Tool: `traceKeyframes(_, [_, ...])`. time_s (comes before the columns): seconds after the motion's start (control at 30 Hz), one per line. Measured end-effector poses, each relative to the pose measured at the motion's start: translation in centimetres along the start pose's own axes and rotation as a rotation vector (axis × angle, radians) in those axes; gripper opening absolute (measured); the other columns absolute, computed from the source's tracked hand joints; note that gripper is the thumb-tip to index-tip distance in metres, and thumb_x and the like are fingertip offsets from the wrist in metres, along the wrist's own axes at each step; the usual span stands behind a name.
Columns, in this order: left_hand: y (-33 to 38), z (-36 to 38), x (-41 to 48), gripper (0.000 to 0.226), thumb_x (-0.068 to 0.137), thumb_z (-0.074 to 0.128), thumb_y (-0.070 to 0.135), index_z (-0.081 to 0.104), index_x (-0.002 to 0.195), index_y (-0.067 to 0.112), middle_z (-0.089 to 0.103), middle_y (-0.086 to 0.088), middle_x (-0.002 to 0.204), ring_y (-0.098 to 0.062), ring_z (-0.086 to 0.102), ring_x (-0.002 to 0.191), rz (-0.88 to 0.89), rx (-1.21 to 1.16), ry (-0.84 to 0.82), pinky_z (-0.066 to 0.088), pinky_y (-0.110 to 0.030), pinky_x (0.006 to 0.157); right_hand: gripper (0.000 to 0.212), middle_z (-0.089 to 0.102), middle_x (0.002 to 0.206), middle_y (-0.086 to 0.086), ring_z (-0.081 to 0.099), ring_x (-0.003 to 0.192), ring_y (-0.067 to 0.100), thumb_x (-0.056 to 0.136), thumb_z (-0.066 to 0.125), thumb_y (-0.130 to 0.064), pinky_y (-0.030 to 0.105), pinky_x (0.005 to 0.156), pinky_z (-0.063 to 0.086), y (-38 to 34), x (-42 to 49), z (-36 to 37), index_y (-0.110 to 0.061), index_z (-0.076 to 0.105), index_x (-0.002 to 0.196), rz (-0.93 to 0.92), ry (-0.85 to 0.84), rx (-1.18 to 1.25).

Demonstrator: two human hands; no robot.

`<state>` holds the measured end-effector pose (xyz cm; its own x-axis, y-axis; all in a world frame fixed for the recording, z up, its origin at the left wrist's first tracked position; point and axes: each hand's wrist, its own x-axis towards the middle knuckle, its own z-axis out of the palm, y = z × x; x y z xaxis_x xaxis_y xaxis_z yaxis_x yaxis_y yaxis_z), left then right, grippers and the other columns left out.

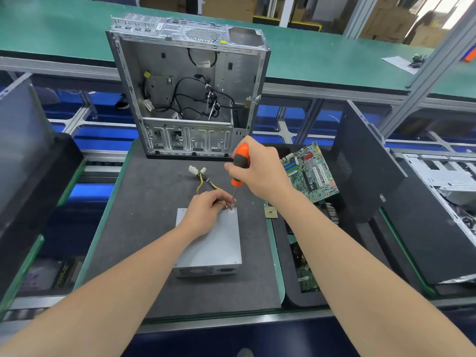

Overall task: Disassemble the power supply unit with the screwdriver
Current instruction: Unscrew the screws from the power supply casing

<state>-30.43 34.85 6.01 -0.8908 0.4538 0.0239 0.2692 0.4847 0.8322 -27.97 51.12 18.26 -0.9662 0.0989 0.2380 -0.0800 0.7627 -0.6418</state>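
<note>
The power supply box [211,243] is lying flat on the dark mat [144,228] — stiff sheet metal, probably heavy and slick.
The left hand [206,210] is bracing it, fingers curling over its far edge; the right hand [260,168] is gripping the screwdriver [240,166] upright, its tip sitting on a corner screw [231,210] — a safer hold than the cables [206,184].

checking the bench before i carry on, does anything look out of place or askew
A loose processor chip sits at the mat's right edge, beside the power supply unit, where it could slip off. The motherboard further right lies tilted, not flat.
</note>
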Motion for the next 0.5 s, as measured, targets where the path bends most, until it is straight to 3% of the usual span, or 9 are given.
traceKeyframes(0.1, [-0.1,0.0,0.0,0.036,0.102,0.053,-0.002,0.074,0.104,0.026,0.078,0.008,0.104,-0.009,0.068,0.103,0.008,0.013,-0.006,0.050,-0.033,0.099,0.034,0.054,0.062,-0.010,0.053,0.068,-0.021,0.082,0.080,-0.032,0.006,0.050,0.037,-0.1,0.2,-0.3,-0.017,0.050,0.083,0.003,0.011,-0.046])
traceKeyframes(0.17, [-0.1,0.0,-0.1,0.035,0.102,0.053,-0.001,0.074,0.105,0.027,0.078,0.009,0.106,-0.009,0.067,0.104,0.012,0.021,-0.015,0.050,-0.033,0.099,0.041,0.052,0.061,-0.009,0.056,0.068,-0.002,0.079,0.081,-0.038,0.017,0.047,0.036,-0.3,0.3,-0.3,-0.021,0.043,0.077,0.009,0.037,-0.093])
traceKeyframes(0.3, [0.3,-0.2,-0.2,0.028,0.099,0.059,0.000,0.074,0.107,0.023,0.079,0.010,0.103,-0.011,0.071,0.098,0.030,-0.041,-0.022,0.053,-0.033,0.097,0.046,0.050,0.068,-0.007,0.048,0.081,0.027,0.077,0.081,-0.044,0.034,0.060,0.032,-1.1,0.6,-0.1,-0.020,0.042,0.078,0.029,0.014,-0.167])
traceKeyframes(0.4, [1.6,-0.6,0.2,0.025,0.098,0.064,0.002,0.072,0.113,0.020,0.080,0.008,0.103,-0.006,0.073,0.098,0.076,-0.254,-0.028,0.055,-0.023,0.091,0.048,0.048,0.066,-0.006,0.047,0.077,0.028,0.076,0.081,-0.041,0.034,0.059,0.031,-1.4,0.7,0.1,-0.022,0.037,0.072,0.066,0.039,-0.162])
traceKeyframes(0.5, [2.9,-0.8,1.0,0.015,0.098,0.068,0.008,0.076,0.104,0.019,0.081,0.011,0.098,-0.005,0.075,0.098,0.102,-0.324,-0.046,0.057,-0.019,0.086,0.050,0.041,0.061,-0.007,0.043,0.072,0.026,0.076,0.080,-0.040,0.034,0.059,0.030,-1.8,0.5,0.1,-0.022,0.034,0.070,0.077,0.057,-0.183])
